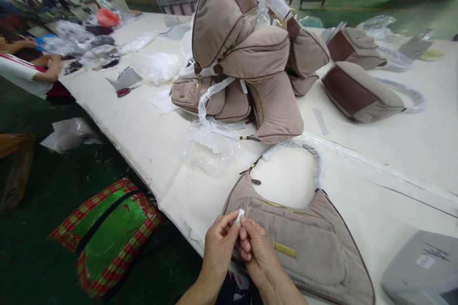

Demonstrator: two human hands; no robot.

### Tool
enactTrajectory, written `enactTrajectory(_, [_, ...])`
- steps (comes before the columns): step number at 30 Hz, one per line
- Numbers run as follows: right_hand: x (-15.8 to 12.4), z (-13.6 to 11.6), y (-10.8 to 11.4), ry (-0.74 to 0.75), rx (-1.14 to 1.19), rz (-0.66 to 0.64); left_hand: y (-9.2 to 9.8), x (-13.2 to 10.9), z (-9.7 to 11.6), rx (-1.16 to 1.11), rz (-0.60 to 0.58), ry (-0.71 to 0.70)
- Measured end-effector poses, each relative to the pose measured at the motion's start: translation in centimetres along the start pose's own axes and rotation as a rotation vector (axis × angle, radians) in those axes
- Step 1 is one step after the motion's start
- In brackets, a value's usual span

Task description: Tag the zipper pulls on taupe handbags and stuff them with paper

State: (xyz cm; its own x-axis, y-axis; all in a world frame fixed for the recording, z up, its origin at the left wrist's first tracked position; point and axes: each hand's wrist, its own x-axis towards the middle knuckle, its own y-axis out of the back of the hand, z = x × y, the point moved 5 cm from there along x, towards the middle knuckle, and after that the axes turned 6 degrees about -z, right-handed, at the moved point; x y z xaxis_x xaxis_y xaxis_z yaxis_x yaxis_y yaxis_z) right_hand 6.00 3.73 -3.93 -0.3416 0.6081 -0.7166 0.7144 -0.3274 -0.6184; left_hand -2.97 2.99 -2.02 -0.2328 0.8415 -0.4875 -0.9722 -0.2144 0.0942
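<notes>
Handbag [307,243] lies at table's [150,138] near edge, perhaps overhanging.

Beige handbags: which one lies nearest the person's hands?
The flat handbag at the near edge, apart from the heap; the left hand and right hand pinch a white scrap over its corner.

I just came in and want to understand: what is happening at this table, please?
A person is working on a beige handbag lying at the near edge of the white table. The left hand and right hand together pinch a small white piece at the bag's corner. Behind it sits a pile of similar bags. Another person is at the table's far left.
</notes>
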Motion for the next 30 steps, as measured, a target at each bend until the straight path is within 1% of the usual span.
enactTrajectory(3, [0.1,0.0,0.0,0.01,-0.032,0.024,0.1,-0.4,0.6,0.104,0.033,-0.11])
enactTrajectory(6, [0.2,0.1,-0.1,0.012,-0.067,0.04,0.1,-0.7,1.2,0.156,0.016,-0.199])
enactTrajectory(8, [0.3,0.1,-0.1,0.016,-0.098,0.049,0.2,-0.8,1.3,0.198,-0.002,-0.231])
enactTrajectory(15, [-0.3,-0.4,-0.3,0.056,-0.29,0.062,0.4,-0.7,1.0,0.304,-0.053,-0.243])
enactTrajectory(19, [-0.3,-0.6,-0.2,0.055,-0.397,0.058,0.3,-0.7,1.4,0.284,-0.06,-0.24])
enactTrajectory(22, [-0.1,-1.0,-0.1,0.072,-0.441,0.072,0.3,-0.7,1.7,0.317,-0.044,-0.22])
enactTrajectory(25, [0.0,-1.4,-0.1,0.086,-0.47,0.041,0.4,-0.6,1.6,0.325,-0.039,-0.156])
enactTrajectory(27, [0.0,-1.4,0.0,0.063,-0.484,0.005,0.6,-0.3,1.2,0.258,-0.056,-0.086])
enactTrajectory(30, [0.1,-1.3,0.2,0.031,-0.506,-0.022,0.8,0.3,0.5,0.05,-0.126,0.044])
